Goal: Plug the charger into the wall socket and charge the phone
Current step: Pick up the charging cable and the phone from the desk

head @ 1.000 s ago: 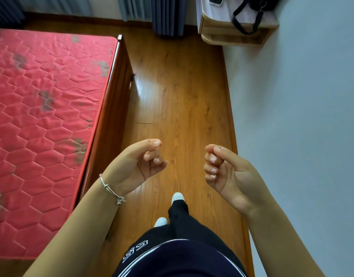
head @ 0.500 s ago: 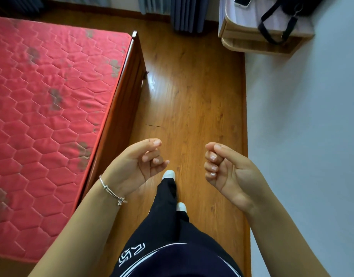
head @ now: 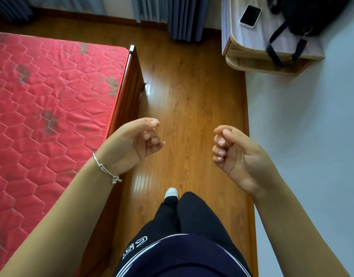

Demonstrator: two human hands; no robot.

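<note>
A phone [head: 250, 16] with a dark screen lies face up on a wooden bedside table [head: 242, 47] at the far right, beside a black bag [head: 304, 15]. My left hand [head: 136, 142] and my right hand [head: 234, 152] hang in front of me over the floor, fingers curled in, palms facing each other, nothing held in either. Both are well short of the table. No charger or wall socket shows in the head view.
A bed with a red quilted mattress [head: 48, 100] and wooden frame [head: 130, 88] fills the left. A strip of wooden floor [head: 192, 92] runs ahead to blue curtains [head: 184, 17]. A pale wall [head: 312, 136] stands on the right. Black bag straps [head: 276, 47] hang off the table.
The view has moved forward along the floor; the table, phone and bag are closer and fuller in view. My feet have stepped. Both hands keep the same curled pose.
</note>
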